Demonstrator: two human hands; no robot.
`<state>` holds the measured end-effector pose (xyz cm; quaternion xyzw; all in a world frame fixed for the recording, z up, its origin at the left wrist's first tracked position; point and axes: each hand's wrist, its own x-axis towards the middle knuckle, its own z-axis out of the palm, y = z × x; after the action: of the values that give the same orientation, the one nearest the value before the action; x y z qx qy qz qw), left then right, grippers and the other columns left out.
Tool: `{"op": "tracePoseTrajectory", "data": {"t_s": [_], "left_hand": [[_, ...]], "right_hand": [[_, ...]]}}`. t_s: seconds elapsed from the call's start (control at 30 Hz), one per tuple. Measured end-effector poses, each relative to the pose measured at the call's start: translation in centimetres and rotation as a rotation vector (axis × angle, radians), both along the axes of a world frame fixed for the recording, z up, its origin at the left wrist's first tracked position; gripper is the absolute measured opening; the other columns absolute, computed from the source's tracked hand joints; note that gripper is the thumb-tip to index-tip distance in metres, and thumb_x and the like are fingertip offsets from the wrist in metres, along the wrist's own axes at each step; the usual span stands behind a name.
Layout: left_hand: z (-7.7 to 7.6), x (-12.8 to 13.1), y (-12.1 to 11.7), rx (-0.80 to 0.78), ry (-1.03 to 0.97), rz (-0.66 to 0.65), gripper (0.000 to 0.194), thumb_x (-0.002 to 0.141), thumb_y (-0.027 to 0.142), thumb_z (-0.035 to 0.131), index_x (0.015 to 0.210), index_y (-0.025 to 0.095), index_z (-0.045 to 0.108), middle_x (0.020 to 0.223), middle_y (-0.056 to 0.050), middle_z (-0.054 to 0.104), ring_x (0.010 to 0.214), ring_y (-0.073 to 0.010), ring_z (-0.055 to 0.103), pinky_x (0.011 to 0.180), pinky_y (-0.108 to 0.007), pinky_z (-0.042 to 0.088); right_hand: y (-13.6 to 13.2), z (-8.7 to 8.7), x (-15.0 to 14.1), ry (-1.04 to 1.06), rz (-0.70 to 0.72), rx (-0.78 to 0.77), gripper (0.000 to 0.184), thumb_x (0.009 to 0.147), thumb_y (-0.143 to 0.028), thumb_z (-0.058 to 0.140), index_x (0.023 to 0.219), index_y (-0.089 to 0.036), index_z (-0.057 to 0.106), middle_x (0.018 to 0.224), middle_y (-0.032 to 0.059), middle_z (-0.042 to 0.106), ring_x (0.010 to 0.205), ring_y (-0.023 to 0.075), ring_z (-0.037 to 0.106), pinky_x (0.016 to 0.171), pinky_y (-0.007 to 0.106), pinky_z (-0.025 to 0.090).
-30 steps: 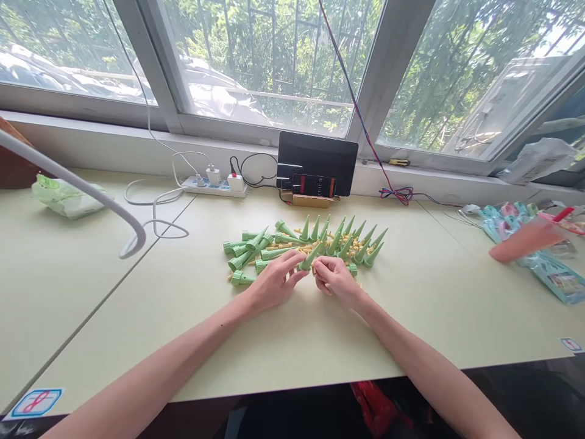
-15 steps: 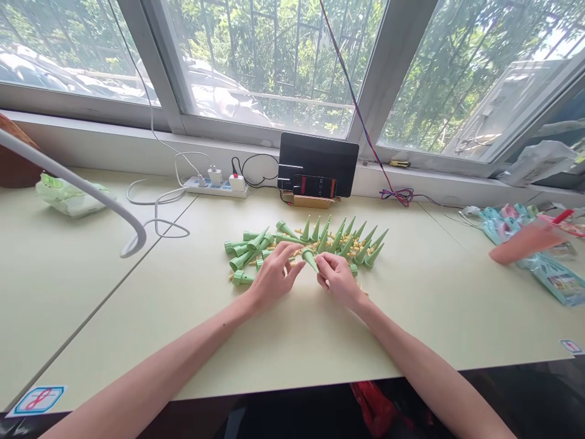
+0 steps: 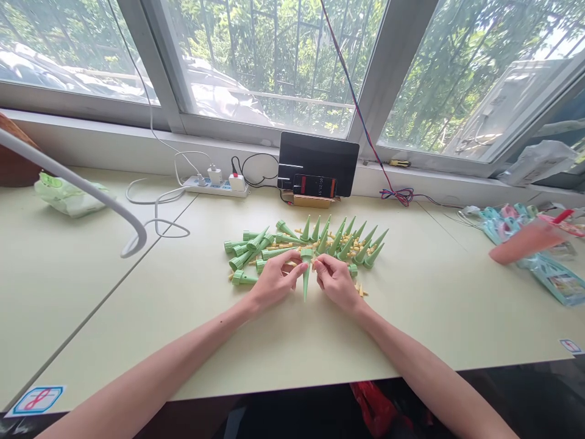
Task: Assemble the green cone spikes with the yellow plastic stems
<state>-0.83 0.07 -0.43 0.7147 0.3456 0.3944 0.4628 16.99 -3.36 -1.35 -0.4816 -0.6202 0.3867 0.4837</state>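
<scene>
- Swung tip-down since earlier, the green cone (image 3: pixel 306 281) sits pinched in my left grip (image 3: pixel 276 275).
- My right grip (image 3: pixel 339 281) pinches a small yellow piece (image 3: pixel 313 263) beside it.

The left hand (image 3: pixel 276 277) partly hides its green cone (image 3: pixel 306 278).

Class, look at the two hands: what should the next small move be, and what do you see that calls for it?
Perhaps the right hand should guide its small yellow piece to the wide end of the green cone: the left hand holds that cone point down, and the piece is pinched close to that end.
</scene>
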Motion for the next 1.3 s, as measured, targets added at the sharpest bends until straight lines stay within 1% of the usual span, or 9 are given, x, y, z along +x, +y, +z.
{"op": "tracePoseTrajectory", "data": {"t_s": [0.1,0.27,0.37,0.43,0.57,0.7,0.87,1.07,1.3], "left_hand": [[0.0,0.0,0.0,0.006,-0.014,-0.004,0.029,0.089,0.045,0.06,0.097,0.017,0.057,0.079,-0.001,0.061,0.046,-0.0074,0.053,0.042,-0.021,0.05],[0.0,0.0,0.1,0.035,-0.003,-0.002,0.027,0.088,0.042,0.061,0.098,0.017,0.057,0.086,-0.001,0.059,0.047,-0.0065,0.055,0.041,-0.021,0.05],[-0.4,0.0,0.3,0.045,0.001,0.008,0.027,0.088,0.041,0.062,0.099,0.017,0.057,0.088,-0.002,0.059,0.047,-0.0067,0.056,0.042,-0.022,0.05],[-0.7,0.0,0.4,0.033,-0.011,0.01,0.028,0.087,0.04,0.062,0.102,0.018,0.056,0.087,-0.002,0.06,0.046,-0.007,0.055,0.041,-0.022,0.049],[-1.2,0.0,0.4,-0.023,-0.039,0.005,0.029,0.087,0.038,0.063,0.107,0.019,0.054,0.082,0.0,0.06,0.044,-0.0074,0.055,0.039,-0.02,0.045],[-1.0,0.1,0.3,-0.086,-0.046,0.005,0.028,0.087,0.038,0.062,0.107,0.019,0.054,0.082,0.0,0.062,0.043,-0.0067,0.054,0.039,-0.02,0.042],[-0.6,0.1,0.1,-0.168,-0.087,-0.009,0.03,0.086,0.041,0.063,0.104,0.019,0.052,0.07,0.003,0.058,0.038,-0.0061,0.048,0.036,-0.019,0.036],[-0.4,0.2,0.0,-0.307,-0.131,-0.021,0.038,0.081,0.045,0.069,0.101,0.019,0.05,0.064,0.005,0.056,0.034,-0.0055,0.044,0.033,-0.018,0.03],[-0.1,-0.1,0.2,-0.384,-0.12,-0.061,0.041,0.079,0.05,0.071,0.095,0.018,0.051,0.053,0.006,0.053,0.033,-0.0045,0.037,0.034,-0.017,0.026]], "right_hand": [[0.1,0.0,0.0,0.073,0.046,-0.065,0.033,0.095,-0.047,0.051,0.075,-0.021,0.052,0.047,-0.0063,0.042,0.042,0.0101,0.036,0.045,0.025,0.029],[0.5,-0.1,0.0,0.361,0.195,-0.257,0.041,0.09,-0.053,0.059,0.069,-0.02,0.048,0.048,-0.0099,0.026,0.036,0.0077,0.036,0.039,0.022,0.024],[0.6,-0.2,0.1,0.465,0.243,-0.349,0.043,0.087,-0.054,0.064,0.069,-0.019,0.049,0.05,-0.0104,0.025,0.036,0.0064,0.035,0.037,0.021,0.022],[0.7,-0.3,0.2,0.489,0.25,-0.367,0.042,0.086,-0.054,0.065,0.07,-0.018,0.05,0.05,-0.0106,0.025,0.036,0.0058,0.035,0.037,0.02,0.021],[0.8,-0.6,0.1,0.48,0.253,-0.347,0.042,0.087,-0.053,0.064,0.07,-0.018,0.05,0.05,-0.0106,0.026,0.035,0.0053,0.036,0.036,0.019,0.022],[0.9,-0.8,-0.1,0.439,0.221,-0.293,0.041,0.088,-0.053,0.063,0.07,-0.019,0.049,0.05,-0.0108,0.026,0.035,0.006,0.038,0.035,0.019,0.024],[0.6,-0.9,-0.5,0.365,0.168,-0.214,0.04,0.09,-0.051,0.06,0.069,-0.019,0.048,0.047,-0.0103,0.03,0.035,0.0064,0.038,0.036,0.02,0.027],[0.5,-0.8,-0.6,0.264,0.128,-0.155,0.037,0.093,-0.049,0.057,0.072,-0.019,0.052,0.045,-0.0088,0.036,0.036,0.007,0.037,0.037,0.021,0.026],[0.1,-0.4,-0.4,0.109,0.094,-0.076,0.034,0.095,-0.046,0.053,0.074,-0.019,0.056,0.046,-0.0065,0.041,0.04,0.0087,0.037,0.041,0.023,0.029]]}}
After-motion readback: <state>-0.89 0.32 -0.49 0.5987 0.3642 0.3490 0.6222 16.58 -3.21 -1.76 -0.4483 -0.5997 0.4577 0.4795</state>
